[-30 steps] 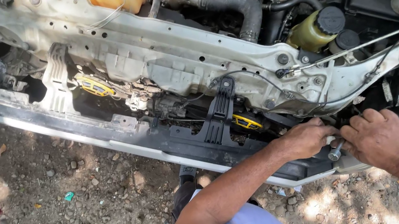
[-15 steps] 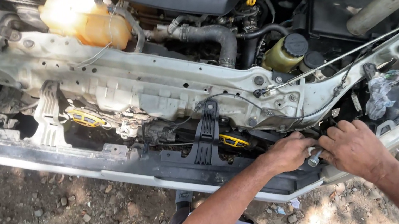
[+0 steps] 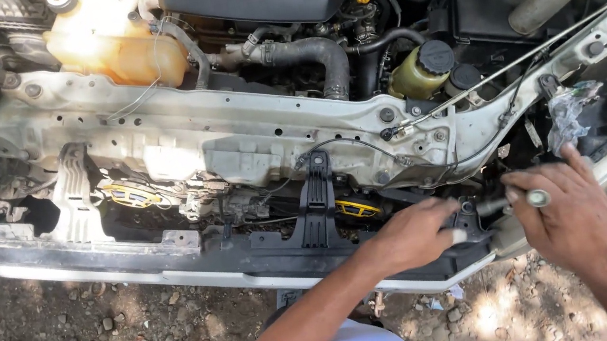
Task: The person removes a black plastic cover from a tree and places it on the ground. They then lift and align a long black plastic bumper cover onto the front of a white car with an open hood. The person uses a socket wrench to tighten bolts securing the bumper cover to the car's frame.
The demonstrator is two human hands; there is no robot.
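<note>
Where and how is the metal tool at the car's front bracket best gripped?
Grip the metal tool by its free round end, coming from the right, as the right hand does. Its other end lies toward the black bracket, under the left hand.

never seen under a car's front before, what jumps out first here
Two bare hands meet at the lower right: the left hand rests on the black plastic panel, while the right hand grips a metal tool. Upper left sits an orange-tinted coolant tank; a yellowish reservoir with a black cap stands right of centre.
</note>
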